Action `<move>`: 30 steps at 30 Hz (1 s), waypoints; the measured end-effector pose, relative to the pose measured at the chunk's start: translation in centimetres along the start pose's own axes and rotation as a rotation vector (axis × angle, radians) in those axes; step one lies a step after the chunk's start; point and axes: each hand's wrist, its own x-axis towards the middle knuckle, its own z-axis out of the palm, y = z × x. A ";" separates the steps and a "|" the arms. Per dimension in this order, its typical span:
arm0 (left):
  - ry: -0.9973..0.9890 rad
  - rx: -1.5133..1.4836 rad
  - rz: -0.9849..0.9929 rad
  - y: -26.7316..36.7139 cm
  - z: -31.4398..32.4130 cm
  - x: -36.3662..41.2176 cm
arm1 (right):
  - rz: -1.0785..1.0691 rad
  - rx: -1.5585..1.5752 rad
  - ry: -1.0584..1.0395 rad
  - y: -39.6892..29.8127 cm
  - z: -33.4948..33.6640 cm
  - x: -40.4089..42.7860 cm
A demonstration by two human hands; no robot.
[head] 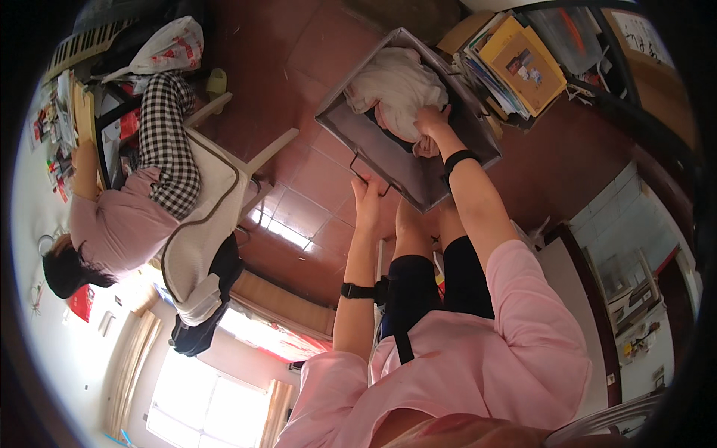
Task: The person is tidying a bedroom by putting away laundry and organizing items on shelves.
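Observation:
A grey, open-topped fabric storage box [364,137] stands tilted in front of my legs. Inside it lies a bundle of off-white cloth [392,78], with a pinkish piece of cloth [427,147] at its near end and something dark beneath. My left hand [367,199] grips the dark loop handle [354,161] on the box's left side. Reaching into the box, my right hand [432,120] has hold of the right edge of the off-white cloth, its fingertips partly hidden in the folds.
To the left, another person [123,224] sits on a pale chair [210,179] at a cluttered desk. Dark clothing [210,313] hangs on the chair's back. Folders and papers [521,67] stand close to the box's right side. A slipper [216,81] lies on the red tiled floor [263,73].

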 end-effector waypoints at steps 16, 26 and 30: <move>0.158 -0.229 0.055 1.5 0.3 -0.6 | -0.087 0.295 0.692 4.5 -11.5 -14.8; 0.387 -0.775 0.011 -5.8 -8.6 -13.6 | -0.672 0.396 0.529 -9.2 -7.8 -24.8; 0.549 -1.003 0.055 -12.7 -11.0 -18.4 | -0.876 0.240 0.373 -14.4 -5.5 -24.9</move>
